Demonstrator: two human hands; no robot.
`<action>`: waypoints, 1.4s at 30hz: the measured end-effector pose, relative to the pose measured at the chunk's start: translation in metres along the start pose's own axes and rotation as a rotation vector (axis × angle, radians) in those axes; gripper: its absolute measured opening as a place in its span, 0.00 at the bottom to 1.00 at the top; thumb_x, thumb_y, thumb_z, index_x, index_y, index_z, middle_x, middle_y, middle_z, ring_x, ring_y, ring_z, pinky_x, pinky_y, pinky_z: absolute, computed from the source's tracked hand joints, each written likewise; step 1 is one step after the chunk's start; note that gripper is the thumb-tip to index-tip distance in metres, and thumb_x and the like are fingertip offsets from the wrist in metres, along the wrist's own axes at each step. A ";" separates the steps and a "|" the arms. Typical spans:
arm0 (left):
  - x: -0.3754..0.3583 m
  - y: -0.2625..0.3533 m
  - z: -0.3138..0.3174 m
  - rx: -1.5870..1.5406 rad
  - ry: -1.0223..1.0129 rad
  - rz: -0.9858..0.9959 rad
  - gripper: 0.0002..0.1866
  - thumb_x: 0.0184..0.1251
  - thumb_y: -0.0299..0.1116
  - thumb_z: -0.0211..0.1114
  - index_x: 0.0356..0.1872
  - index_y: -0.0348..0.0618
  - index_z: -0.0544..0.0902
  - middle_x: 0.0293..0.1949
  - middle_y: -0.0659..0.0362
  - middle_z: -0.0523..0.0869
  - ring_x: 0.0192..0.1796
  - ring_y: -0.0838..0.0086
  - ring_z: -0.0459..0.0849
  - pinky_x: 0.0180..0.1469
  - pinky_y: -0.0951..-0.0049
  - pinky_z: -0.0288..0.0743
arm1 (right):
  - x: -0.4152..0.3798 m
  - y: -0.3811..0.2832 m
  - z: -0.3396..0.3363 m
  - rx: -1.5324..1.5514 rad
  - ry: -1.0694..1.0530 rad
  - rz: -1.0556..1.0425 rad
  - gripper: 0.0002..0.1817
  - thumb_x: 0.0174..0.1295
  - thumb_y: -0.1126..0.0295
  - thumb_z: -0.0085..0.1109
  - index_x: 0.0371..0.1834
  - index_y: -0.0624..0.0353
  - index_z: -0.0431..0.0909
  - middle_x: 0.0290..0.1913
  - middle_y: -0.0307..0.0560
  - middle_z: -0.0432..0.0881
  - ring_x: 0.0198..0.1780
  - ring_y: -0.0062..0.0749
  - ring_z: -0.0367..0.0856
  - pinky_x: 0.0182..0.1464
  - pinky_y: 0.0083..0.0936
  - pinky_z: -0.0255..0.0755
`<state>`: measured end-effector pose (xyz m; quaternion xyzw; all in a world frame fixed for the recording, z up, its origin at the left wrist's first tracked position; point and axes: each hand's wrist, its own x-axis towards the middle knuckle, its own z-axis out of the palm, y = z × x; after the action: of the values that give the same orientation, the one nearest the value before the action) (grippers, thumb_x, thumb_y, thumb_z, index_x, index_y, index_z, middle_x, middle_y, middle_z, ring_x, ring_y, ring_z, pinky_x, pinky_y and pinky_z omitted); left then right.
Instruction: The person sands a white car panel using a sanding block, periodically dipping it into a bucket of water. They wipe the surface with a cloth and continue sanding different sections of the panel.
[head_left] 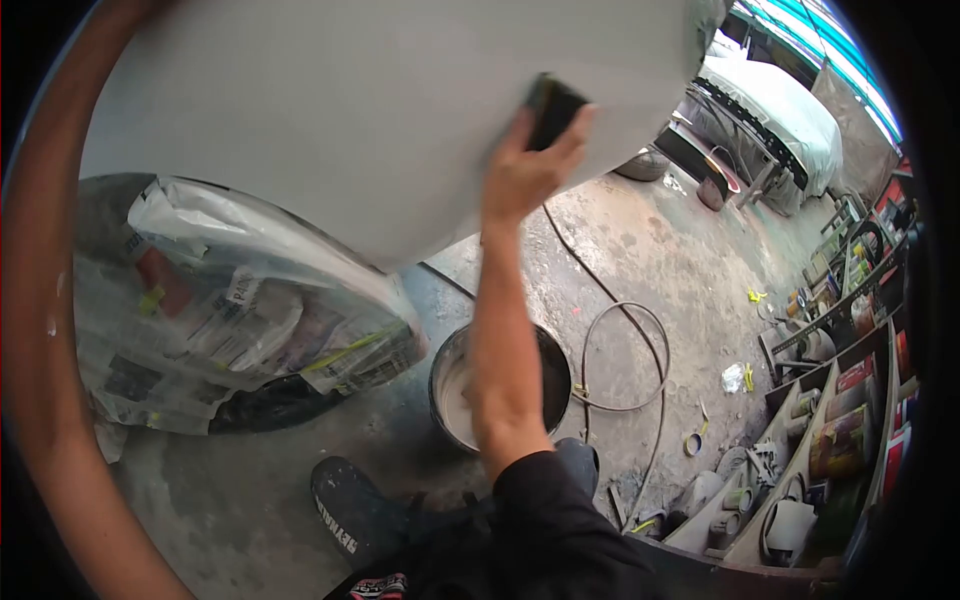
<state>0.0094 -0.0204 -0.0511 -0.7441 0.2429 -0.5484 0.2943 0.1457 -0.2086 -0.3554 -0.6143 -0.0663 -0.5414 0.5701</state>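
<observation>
My right hand [525,180] is closed around a dark block [556,112], which looks like a sanding block. It presses the block against a smooth, pale grey car body panel [330,90]; hand and block are slightly blurred. My left forearm [45,300] reaches up along the left edge, but the hand itself lies beyond the top of the view. Below the panel, a wheel [250,310] is wrapped in clear plastic and printed paper. Under my right forearm stands a black bucket [440,385] with cloudy greyish liquid inside.
A thin hose [665,365] loops over the stained concrete floor [720,260]. Shelves with cans and tape rolls [840,440] line the right side. Another covered car [790,110] stands at the back right. My shoe [345,505] is near the bucket.
</observation>
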 end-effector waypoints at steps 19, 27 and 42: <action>0.013 -0.015 -0.003 0.144 0.054 0.345 0.20 0.66 0.39 0.75 0.54 0.39 0.87 0.42 0.55 0.92 0.52 0.61 0.88 0.54 0.59 0.79 | -0.162 0.053 -0.008 0.091 -0.112 -0.098 0.43 0.67 0.62 0.71 0.81 0.62 0.61 0.73 0.67 0.74 0.71 0.65 0.74 0.71 0.53 0.70; 0.011 0.008 -0.012 0.091 -0.245 0.037 0.21 0.69 0.37 0.73 0.61 0.43 0.84 0.53 0.54 0.89 0.60 0.61 0.85 0.63 0.58 0.77 | -0.003 0.153 -0.011 0.069 0.108 0.463 0.44 0.76 0.52 0.60 0.85 0.64 0.51 0.77 0.69 0.65 0.69 0.61 0.74 0.71 0.45 0.69; 0.010 -0.047 0.015 -0.036 0.042 0.390 0.23 0.66 0.40 0.76 0.59 0.42 0.86 0.56 0.48 0.89 0.59 0.55 0.86 0.63 0.52 0.77 | 0.051 0.174 -0.014 0.095 0.125 0.147 0.41 0.71 0.63 0.66 0.82 0.64 0.56 0.72 0.70 0.70 0.66 0.64 0.76 0.67 0.46 0.71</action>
<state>0.0286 0.0087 -0.0153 -0.6765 0.3984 -0.4918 0.3764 0.2794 -0.3063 -0.4307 -0.5548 -0.0109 -0.5318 0.6398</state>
